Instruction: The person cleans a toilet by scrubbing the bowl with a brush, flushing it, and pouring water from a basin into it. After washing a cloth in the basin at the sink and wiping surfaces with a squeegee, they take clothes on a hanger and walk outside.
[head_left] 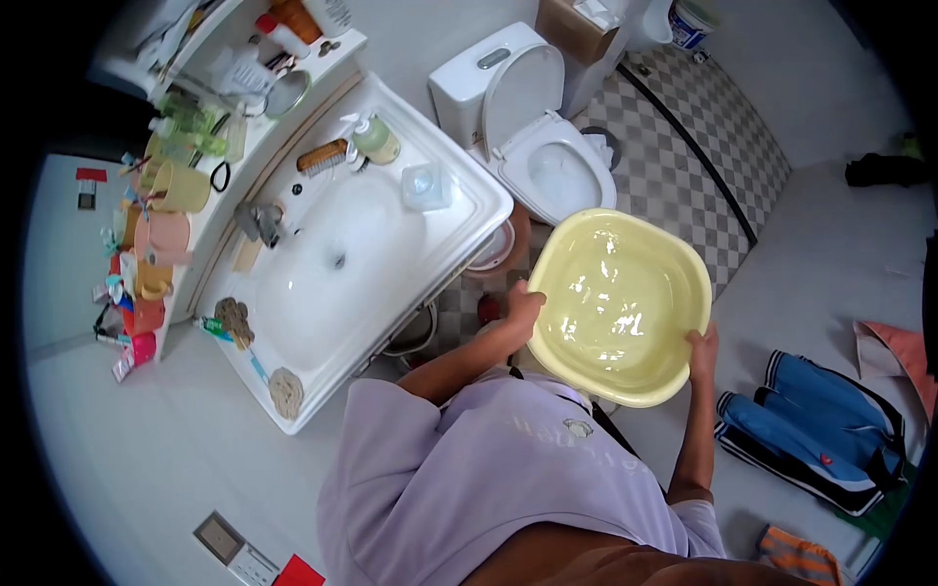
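A pale yellow plastic basin (598,376) is held out in front of my body, between both hands. My left hand (524,309) grips its left rim, with the thumb over the edge and the other fingers hidden below. On the right rim, my right hand (703,352) is closed in the same way, fingers mostly out of sight. Bright, rippled reflections show inside the basin, as from water, though the depth cannot be made out. Just beyond the basin stands the toilet (559,181), lid raised.
To the left is a white sink (342,220) with a pump bottle (376,140), a brush (323,157) and a faucet (258,223). Cups and bottles crowd the shelf (210,220). A black strip (687,146) crosses the checkered floor. Blue clothing (816,425) hangs at right.
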A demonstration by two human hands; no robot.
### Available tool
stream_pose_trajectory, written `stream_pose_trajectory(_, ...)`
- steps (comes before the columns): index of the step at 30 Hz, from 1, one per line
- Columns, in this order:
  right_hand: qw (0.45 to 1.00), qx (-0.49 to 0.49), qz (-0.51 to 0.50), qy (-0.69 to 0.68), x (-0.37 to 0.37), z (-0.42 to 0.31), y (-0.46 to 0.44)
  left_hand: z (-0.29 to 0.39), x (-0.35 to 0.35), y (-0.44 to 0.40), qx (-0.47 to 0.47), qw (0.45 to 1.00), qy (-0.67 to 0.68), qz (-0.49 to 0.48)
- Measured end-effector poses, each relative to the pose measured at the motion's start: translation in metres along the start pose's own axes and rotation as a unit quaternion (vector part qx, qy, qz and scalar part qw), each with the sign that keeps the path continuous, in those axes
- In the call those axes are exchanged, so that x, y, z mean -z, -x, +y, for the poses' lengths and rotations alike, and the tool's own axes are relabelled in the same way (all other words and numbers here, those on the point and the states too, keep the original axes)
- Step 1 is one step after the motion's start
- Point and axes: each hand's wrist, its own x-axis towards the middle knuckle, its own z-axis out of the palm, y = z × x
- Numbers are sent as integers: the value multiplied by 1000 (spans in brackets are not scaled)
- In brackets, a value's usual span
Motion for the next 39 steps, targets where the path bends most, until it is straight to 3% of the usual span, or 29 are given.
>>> stream_pose_trajectory(4,997,12,-28,68,-12,-30,-71,16,-16,-41,68,994,86,-10)
stream_pose_trajectory(12,984,62,-145,88,-75,-89,-264,83,-41,-119,54,989,124,65)
stream_pose_trajectory(16,968,78,-175,164,-95,-137,-335,71,-47,-183,37,983,179,0)
stream_pose_trajectory(19,969,75,-195,130,-111,-153,-375,137,-65,-191,24,979,197,36)
stream_pose_trajectory(21,975,66,-205,52,-122,-167,-381,164,-75,-199,9,976,203,80)
stream_pose_trajectory(27,979,73,-190,16,-118,-156,-395,179,-88,-233,-65,976,186,95)
stream_pose_trajectory(31,983,57,-173,23,-101,-124,-399,162,-100,-230,-35,983,106,144)
stream_pose_trajectory(34,982,24,-188,24,-83,-108,-395,129,-102,-234,-12,989,128,73)
stream_pose_trajectory(37,986,-5,-157,58,-78,-115,-374,136,-114,-205,71,988,96,98)
stream_pose_trajectory(39,984,-9,-167,52,-65,-96,-378,120,-114,-200,72,983,155,75)
